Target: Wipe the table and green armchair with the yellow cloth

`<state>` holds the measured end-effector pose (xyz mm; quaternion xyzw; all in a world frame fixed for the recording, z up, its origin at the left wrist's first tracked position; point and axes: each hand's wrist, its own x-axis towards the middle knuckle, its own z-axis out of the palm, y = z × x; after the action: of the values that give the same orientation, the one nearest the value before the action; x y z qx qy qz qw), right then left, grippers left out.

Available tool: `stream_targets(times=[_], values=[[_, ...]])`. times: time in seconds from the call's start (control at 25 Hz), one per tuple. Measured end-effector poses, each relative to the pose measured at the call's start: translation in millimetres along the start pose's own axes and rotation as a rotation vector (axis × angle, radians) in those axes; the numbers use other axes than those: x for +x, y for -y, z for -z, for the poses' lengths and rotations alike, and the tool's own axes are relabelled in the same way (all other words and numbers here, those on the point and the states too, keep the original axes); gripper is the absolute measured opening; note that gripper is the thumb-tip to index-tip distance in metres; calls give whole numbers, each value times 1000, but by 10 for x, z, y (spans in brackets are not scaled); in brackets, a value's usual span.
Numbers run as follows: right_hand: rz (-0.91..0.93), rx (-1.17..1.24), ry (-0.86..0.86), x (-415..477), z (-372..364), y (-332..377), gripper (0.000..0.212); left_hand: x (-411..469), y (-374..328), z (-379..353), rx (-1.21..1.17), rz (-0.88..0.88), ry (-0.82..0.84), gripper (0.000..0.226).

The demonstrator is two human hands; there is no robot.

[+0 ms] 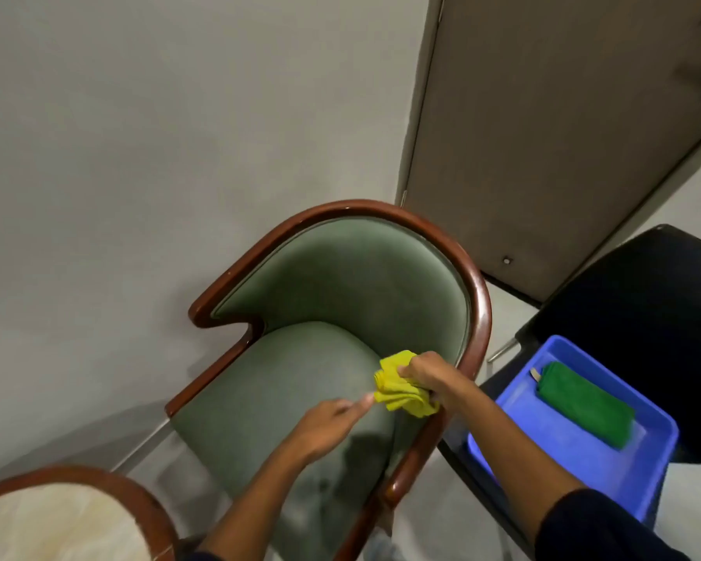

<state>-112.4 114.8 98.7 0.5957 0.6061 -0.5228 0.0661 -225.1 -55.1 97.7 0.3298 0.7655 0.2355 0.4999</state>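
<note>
The green armchair [320,301] with a dark wooden frame stands below me against the wall. A bunched yellow cloth [397,388] sits at the right side of its seat, near the right armrest. My right hand [425,374] grips the cloth from the right. My left hand [332,419] hovers over the seat, and its blurred fingertips touch the cloth's left edge. The round table [77,475], pale-topped with a wooden rim, shows at the bottom left corner.
A black chair [644,301] stands to the right with a blue tray [583,455] on its seat; a folded green cloth [583,406] lies in the tray. A grey door [563,127] is behind, and a wall is on the left.
</note>
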Motion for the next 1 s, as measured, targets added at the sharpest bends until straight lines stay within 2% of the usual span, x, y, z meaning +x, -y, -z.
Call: stream_targets(times=[0.04, 0.12, 0.2, 0.28, 0.36, 0.44, 0.48, 0.52, 0.56, 0.6, 0.68, 0.72, 0.84, 0.92, 1.0], values=[[-8, 176, 115, -177, -107, -44, 29, -119, -128, -59, -92, 16, 6, 69], [93, 344, 174, -412, -241, -143, 26, -294, -316, -143, -229, 12, -34, 60], [139, 615, 198, -632, -188, -286, 36, -518, -493, -182, -304, -46, -113, 58], [192, 841, 285, -761, 32, -408, 42, -610, -776, -192, -292, -91, -117, 55], [295, 846, 339, -800, 159, -468, 29, -541, -956, -156, -107, -185, -161, 42], [398, 772, 241, -809, 443, -704, 30, -509, -1289, -287, 76, -284, -237, 27], [393, 756, 157, -808, 664, -851, 35, -474, -1449, -391, 35, -316, -195, 19], [375, 750, 63, -781, 907, -1046, 41, -401, -1601, -517, -42, -347, -112, 8], [360, 789, 0, -733, 1182, -1317, 45, -307, -1782, -679, -124, -348, -12, 10], [342, 885, 11, -696, 1412, -1597, 47, -206, -1922, -836, -205, -342, 58, 19], [246, 1151, 122, -613, 1745, -2176, 47, 69, -2061, -1220, -231, -283, 122, 17], [182, 1190, 149, -564, 1823, -2431, 45, 201, -2062, -1421, -207, -252, 134, 16], [-25, 1058, 107, -348, 1815, -3111, 34, 653, -1801, -2117, 17, -168, 119, 32], [-192, 939, -93, -144, 1696, -3461, 29, 883, -1524, -2509, 167, -115, 134, 50], [-279, 789, -275, 53, 1608, -3755, 42, 1079, -1327, -2752, 238, -97, 130, 63]])
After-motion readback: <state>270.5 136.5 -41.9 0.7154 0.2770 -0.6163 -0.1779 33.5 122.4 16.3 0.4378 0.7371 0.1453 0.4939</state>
